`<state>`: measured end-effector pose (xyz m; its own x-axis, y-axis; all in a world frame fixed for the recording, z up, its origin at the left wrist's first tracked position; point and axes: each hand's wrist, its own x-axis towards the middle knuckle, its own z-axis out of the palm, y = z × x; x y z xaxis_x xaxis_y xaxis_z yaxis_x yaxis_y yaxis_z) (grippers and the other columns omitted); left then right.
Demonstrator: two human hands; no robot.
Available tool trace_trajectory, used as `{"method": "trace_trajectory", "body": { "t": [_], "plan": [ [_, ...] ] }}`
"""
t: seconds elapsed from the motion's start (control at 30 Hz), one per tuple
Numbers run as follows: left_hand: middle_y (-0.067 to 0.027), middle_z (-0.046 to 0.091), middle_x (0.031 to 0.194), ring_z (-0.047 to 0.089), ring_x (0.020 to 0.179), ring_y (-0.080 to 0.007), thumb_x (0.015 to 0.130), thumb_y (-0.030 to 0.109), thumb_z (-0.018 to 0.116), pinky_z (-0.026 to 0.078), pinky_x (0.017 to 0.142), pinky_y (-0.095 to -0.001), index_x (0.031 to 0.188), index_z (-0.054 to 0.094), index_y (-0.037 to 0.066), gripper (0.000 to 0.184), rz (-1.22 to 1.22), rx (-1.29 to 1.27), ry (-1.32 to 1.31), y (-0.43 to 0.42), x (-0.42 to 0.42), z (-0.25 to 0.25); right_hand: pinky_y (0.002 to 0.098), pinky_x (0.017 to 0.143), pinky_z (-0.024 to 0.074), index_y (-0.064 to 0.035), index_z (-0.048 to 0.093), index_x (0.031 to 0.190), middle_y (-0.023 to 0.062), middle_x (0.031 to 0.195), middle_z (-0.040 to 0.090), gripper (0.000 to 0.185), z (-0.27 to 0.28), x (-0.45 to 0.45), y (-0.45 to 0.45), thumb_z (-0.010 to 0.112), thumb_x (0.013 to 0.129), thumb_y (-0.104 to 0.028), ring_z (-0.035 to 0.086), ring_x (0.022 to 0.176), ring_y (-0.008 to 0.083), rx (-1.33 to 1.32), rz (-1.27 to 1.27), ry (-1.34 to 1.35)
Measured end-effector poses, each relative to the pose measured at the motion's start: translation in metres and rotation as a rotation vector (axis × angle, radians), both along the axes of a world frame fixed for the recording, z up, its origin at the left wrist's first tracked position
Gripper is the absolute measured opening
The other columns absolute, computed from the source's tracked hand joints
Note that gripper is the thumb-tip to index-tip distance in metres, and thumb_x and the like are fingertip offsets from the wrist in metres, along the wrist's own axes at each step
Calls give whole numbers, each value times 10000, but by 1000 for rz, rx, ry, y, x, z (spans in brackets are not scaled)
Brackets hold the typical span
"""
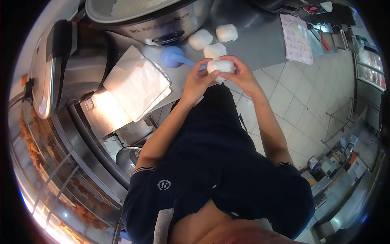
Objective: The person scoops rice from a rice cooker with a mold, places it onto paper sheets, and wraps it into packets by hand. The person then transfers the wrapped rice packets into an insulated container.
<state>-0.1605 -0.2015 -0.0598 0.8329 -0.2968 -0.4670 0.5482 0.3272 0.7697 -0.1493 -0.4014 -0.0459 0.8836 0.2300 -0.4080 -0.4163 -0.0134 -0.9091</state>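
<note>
Between my hands is a white paper-wrapped bundle [220,66], held just over the front edge of the metal counter. My left hand [198,81] grips its left end, and my right hand [240,75] has its fingers and thumb around the right side. Three similar white wrapped bundles sit beyond it: one bundle [215,51] just past my fingers, another bundle [200,39] behind it, and a third bundle [226,33] to the right. A blue round-bowled scoop [171,57] lies by my left hand, its handle reaching toward my fingers. What the wrapping contains is hidden.
A steel cooker [162,26] with white rice [136,5] inside stands at the back. Left of me are a stack of white paper sheets [138,83], a second lidded cooker [87,61] and a lit food display [53,162]. Printed paper [295,38] lies on the counter [260,44].
</note>
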Motion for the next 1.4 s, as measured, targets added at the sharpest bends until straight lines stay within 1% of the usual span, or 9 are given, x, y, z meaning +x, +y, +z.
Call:
{"method": "trace_trajectory", "body": {
  "t": [0.27,0.5,0.67,0.73,0.83,0.97,1.07,1.2,1.4],
  "plan": [
    [-121,688,1209,659,1028,-162,1025,130,568,568,805,-318,1417,499,51,406,62,492,-65,29,-8,-29,355,983,499,-104,579,1313,106,1206,640,589,-71,69,-99,851,800,-206,612,1121,242,-330,-9,-84],
    [-172,637,1284,636,1133,-219,1006,100,540,514,929,-290,1521,367,-58,566,126,641,-173,-4,71,-51,382,1011,489,-84,514,1363,149,1298,608,624,-84,88,-84,815,840,-240,603,1182,291,-393,63,-97],
    [-153,655,1248,631,1144,-204,977,37,512,510,931,-289,1487,448,-32,518,233,502,-255,14,69,-64,455,958,501,-41,546,1299,215,1208,628,432,-47,59,-25,673,894,-120,611,1082,429,-950,-93,-699],
    [-119,659,1269,617,1131,-178,991,37,515,494,946,-306,1307,612,-14,335,274,398,-306,42,45,-18,463,946,496,-25,564,1267,189,1184,637,408,-38,35,32,647,869,-61,609,1081,425,-676,-4,-700],
    [-80,675,916,626,868,-143,956,-6,486,509,793,-278,906,649,-34,173,373,620,-306,99,12,-4,481,967,473,-10,487,1345,191,1192,618,509,-51,15,107,621,854,-16,586,1133,403,-772,95,-796],
    [-108,631,666,612,654,-157,861,-22,535,482,637,-301,770,650,-28,146,324,1069,-268,204,-35,-31,470,950,470,6,439,1382,210,1160,609,585,-88,22,140,625,828,-21,596,1094,392,-983,346,-655],
    [-159,714,892,687,842,-312,807,-64,532,529,754,-384,837,710,22,200,179,1279,-376,260,-52,-54,519,911,492,4,445,1359,240,1139,629,545,-62,11,138,627,852,-80,612,1071,440,-761,315,-530],
    [-157,625,1339,591,1192,-378,770,-100,534,512,966,-433,1017,717,33,335,87,1309,-604,271,-21,-49,532,823,531,-23,453,1349,277,1056,673,463,70,16,143,589,911,-80,656,980,486,-580,422,-303],
    [-124,642,1299,605,1169,-346,732,-126,554,523,941,-411,969,713,31,325,182,1114,-818,266,42,-33,447,888,520,19,544,1268,260,1114,685,358,217,153,143,585,921,-60,662,1073,439,-871,113,-708]
  ]
}}
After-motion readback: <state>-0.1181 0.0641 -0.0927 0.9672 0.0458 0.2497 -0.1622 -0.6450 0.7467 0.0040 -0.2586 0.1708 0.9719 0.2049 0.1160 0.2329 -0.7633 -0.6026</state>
